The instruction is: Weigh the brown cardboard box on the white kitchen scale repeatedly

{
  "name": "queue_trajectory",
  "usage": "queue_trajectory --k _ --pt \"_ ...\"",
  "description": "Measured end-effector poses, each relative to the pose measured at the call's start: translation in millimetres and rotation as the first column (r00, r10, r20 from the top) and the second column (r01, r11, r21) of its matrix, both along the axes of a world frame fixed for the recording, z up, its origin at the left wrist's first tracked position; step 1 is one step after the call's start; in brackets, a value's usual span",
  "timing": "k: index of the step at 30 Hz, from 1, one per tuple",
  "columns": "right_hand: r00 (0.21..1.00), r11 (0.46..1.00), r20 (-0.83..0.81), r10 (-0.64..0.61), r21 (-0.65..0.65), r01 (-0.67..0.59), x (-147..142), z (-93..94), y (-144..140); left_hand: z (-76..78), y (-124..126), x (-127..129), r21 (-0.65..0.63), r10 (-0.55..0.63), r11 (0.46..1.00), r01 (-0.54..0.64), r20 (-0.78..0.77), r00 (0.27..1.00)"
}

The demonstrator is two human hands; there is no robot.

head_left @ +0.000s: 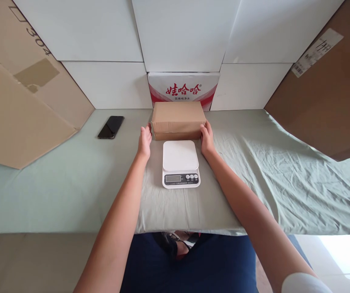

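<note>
A closed brown cardboard box (179,118) lies on the cloth behind a white digital kitchen scale (181,156). The scale's plate is bare and its small display shows no digits I can make out. My left hand (145,140) is at the left end of the box, fingers stretched and thumb up; a narrow gap seems to separate it from the cardboard. At the opposite end, my right hand (207,136) grips the corner, its thumb over the front face and its fingers along the side, partly hidden.
A black smartphone (110,127) lies to the left on the pale green cloth (71,191). Behind the brown box stands a white and red carton (183,86) against white panels (183,34). Large cardboard sheets flank the table at left (25,118) and right (324,97).
</note>
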State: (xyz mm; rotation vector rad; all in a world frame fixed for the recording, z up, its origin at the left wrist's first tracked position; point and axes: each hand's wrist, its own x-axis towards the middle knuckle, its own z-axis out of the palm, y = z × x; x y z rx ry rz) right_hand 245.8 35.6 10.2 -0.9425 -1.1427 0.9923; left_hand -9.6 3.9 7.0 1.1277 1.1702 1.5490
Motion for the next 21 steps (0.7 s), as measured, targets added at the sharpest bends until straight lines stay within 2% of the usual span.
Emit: queue_trajectory --k 3,6,8,11,14,16,19,21 --pt "0.995 0.995 0.087 0.046 0.087 -0.053 -6 7.0 -10 -2.9 0 6 0.023 -0.04 0.999 0.04 -0.011 0.999" --pt "0.989 0.994 0.14 0.056 0.087 -0.068 -8 11.2 -15 -2.4 2 9 0.042 -0.035 0.999 0.035 -0.011 0.999" --pt "0.977 0.988 0.185 0.102 0.099 -0.122 -7 14.7 -15 2.0 1 10 0.081 -0.015 0.997 0.016 -0.008 1.0" --pt "0.964 0.964 0.22 0.149 0.183 -0.191 -3 24.3 -20 14.4 -10 10 0.134 0.003 0.991 -0.001 -0.02 1.0" --pt "0.967 0.949 0.213 0.138 0.251 -0.19 5 35.3 -38 27.3 -38 13 0.178 -0.015 0.984 0.027 -0.068 0.998" --pt "0.969 0.952 0.211 0.127 0.247 -0.179 11 37.7 -59 31.7 -65 17 0.215 -0.038 0.975 0.059 -0.101 0.994" --pt "0.974 0.962 0.205 0.096 0.231 -0.144 21 30.1 -100 29.2 -109 22 0.232 -0.07 0.967 0.103 -0.146 0.987" --pt "0.968 0.962 0.22 0.12 0.214 -0.168 26 21.2 -125 23.5 -134 23 0.223 -0.066 0.969 0.103 -0.165 0.984"
